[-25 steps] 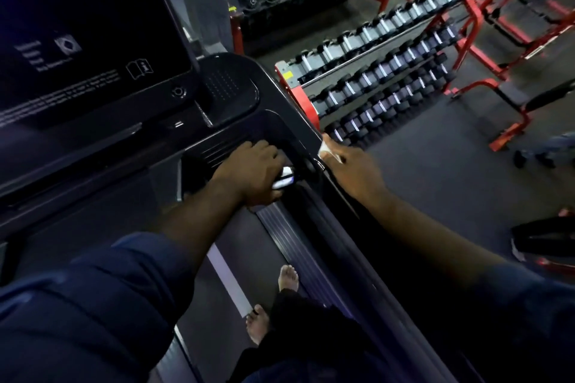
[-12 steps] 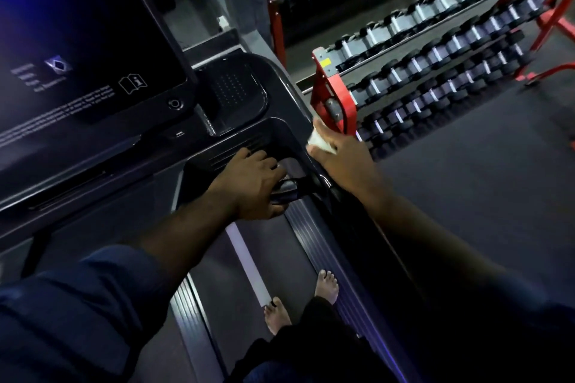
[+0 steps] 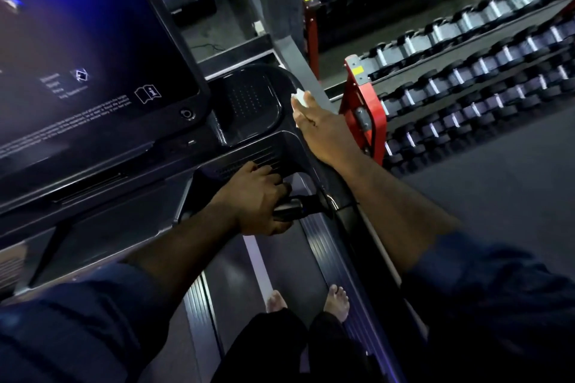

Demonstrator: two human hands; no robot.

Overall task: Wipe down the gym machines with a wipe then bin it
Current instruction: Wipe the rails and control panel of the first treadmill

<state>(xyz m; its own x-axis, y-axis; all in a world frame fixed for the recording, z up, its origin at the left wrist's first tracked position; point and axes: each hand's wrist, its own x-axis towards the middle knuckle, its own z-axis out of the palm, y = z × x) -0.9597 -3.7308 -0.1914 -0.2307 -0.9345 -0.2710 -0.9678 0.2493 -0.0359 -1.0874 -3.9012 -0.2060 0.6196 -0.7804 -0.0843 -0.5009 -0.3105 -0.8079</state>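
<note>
Nearest, 2 dark blue cloth sleeves [image 3: 77,320] framed the view. 2 bare feet [image 3: 336,301] stood on the flat matte grey belt [image 3: 230,283] of the treadmill [image 3: 124,221], beside its ribbed side rail [image 3: 329,255].

Further on, the left hand [image 3: 255,199] held a short, glossy black grip bar [image 3: 295,210] that jutted from the right side of the console, its fingers curled round the bar. Just past it, the right hand [image 3: 323,130] lay flat along the console's smooth, curved right edge. Its fingers were straight and pressed together, pushing the wipe [image 3: 300,98] onto the shiny black plastic. The wipe, white and crumpled, peeped out at the fingertips near the console's far right corner, just beside a rounded tray [image 3: 249,102] with a dotted floor. Left of the tray rose the big flat screen [image 3: 77,40], glowing blue, with faint white lettering.

Beyond the treadmill's right edge stood a red steel rack [image 3: 361,102] on dark speckled floor. It carried 3 sloping tiers of dumbbells [image 3: 466,71] with black heads and pale metal handles.
</note>
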